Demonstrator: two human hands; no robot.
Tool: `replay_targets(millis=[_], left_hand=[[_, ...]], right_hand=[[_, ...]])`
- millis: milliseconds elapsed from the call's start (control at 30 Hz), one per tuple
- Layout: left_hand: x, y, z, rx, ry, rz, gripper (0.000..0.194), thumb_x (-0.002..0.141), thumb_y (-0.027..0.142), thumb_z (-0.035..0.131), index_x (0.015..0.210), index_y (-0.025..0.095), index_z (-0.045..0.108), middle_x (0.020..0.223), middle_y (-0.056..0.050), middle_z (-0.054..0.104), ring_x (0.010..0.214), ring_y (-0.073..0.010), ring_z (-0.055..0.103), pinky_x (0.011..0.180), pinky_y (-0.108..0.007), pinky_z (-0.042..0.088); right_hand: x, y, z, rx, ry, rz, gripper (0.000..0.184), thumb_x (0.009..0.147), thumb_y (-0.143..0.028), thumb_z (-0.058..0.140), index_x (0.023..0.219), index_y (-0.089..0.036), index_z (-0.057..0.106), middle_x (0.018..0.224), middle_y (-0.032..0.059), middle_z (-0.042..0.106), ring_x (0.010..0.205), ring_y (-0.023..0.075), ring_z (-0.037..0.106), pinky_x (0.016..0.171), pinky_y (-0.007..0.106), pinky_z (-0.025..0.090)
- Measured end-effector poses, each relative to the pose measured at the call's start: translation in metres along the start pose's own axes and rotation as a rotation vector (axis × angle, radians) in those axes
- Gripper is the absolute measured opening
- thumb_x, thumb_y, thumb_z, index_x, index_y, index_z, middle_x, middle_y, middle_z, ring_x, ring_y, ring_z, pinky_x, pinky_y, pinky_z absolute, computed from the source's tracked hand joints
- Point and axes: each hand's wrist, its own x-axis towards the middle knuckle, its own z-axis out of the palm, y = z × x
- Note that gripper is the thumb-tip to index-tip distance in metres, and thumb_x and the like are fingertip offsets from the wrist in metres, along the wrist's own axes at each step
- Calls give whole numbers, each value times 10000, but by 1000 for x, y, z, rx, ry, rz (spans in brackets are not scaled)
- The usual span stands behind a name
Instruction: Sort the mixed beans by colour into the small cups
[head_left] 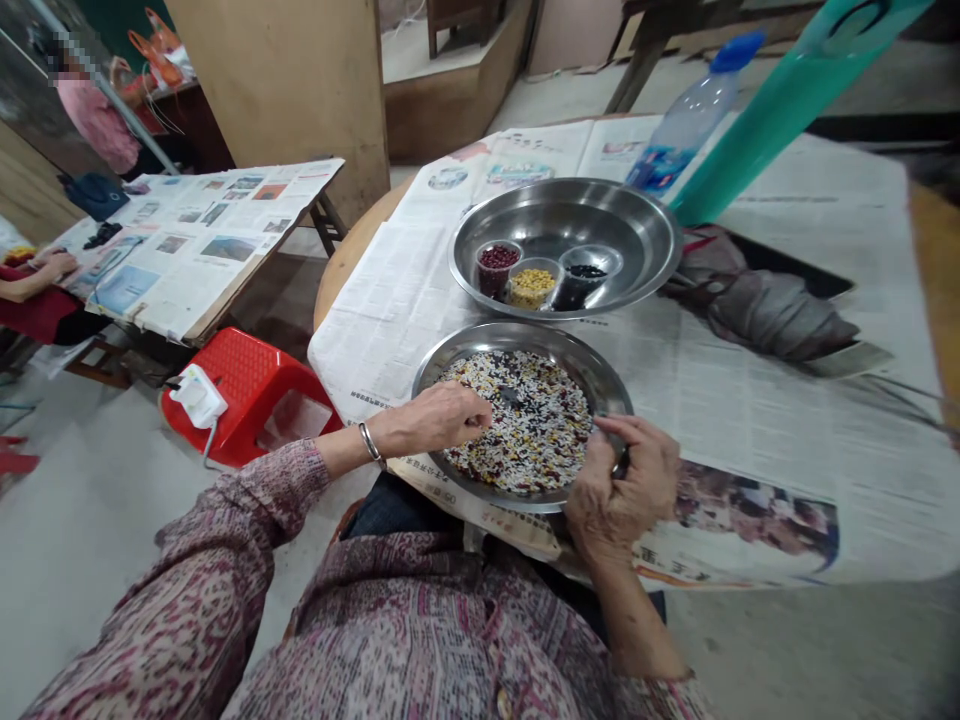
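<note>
Stainless steel plate [517, 335] lies on newspaper [390, 310] over a round wooden table [349, 265], and it is full of a mix of white rice, yellow grains, red beans and black beans [532, 425]. The person's left hand [431, 420], with a metal bangle [369, 442] on the wrist, is above this mix; its fingers [472, 412] are bent and gathered down to the grains, but I cannot tell if they pinch any. The right hand [619, 490] is curled at the plate's right rim, with fingers [615, 435] bent, not spread; what they grasp, I cannot tell. Just behind the plate is a larger steel basin [570, 215] holding three small cups: red beans [499, 268], yellow grains [532, 285] and black beans [581, 285]. Near it stand a plastic water bottle [686, 115] with a blue cap, and a grey folded cloth [772, 310] lies on the newspaper. A red plastic stool [240, 390] is on the floor at left. Farther left, a co-worker in a pink top [97, 125] stands, and another person's hand [52, 265] rests on a newspaper-covered board [202, 250].
</note>
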Motion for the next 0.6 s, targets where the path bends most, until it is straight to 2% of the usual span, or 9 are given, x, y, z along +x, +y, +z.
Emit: replay_targets(millis=[133,267,333,433,600], left_hand=[[15,8,5,35,86,48,268,954,261,542,1196,180,623,1208,-71,623,1105,-176,577,1003,-304,411],[41,15,12,147,54,66,380,889,233,618,1262,167,590,1303,-126,543,1181,-257,526,1031,-401,411],[52,19,16,134,17,83,359,883,195,595,1240,159,600,1269,-131,555,1125,-253,552,977,-393,444],[66,21,19,67,-16,112,256,880,116,529,1104,139,650,1129,-105,633,1041,-215,587,925,-342,459],[76,20,13,-97,36,-15,190,850,94,544,953,131,700,1014,-70,713,973,-176,619,891,-300,455]], right_hand=[[0,-1,0,1,11,-13,204,901,-318,529,928,-173,669,978,85,642,1000,214,581,952,420,433],[1,-2,0,-8,21,3,197,886,-322,536,902,-176,669,957,82,641,982,218,583,944,426,438],[1,-2,0,-9,17,5,193,884,-318,536,903,-179,669,961,84,645,985,220,586,945,430,441],[0,0,0,-6,13,-6,191,893,-310,532,916,-180,671,976,87,649,994,220,588,949,435,446],[1,1,0,-6,10,-6,200,898,-318,529,919,-179,671,974,88,650,997,220,591,954,442,451]])
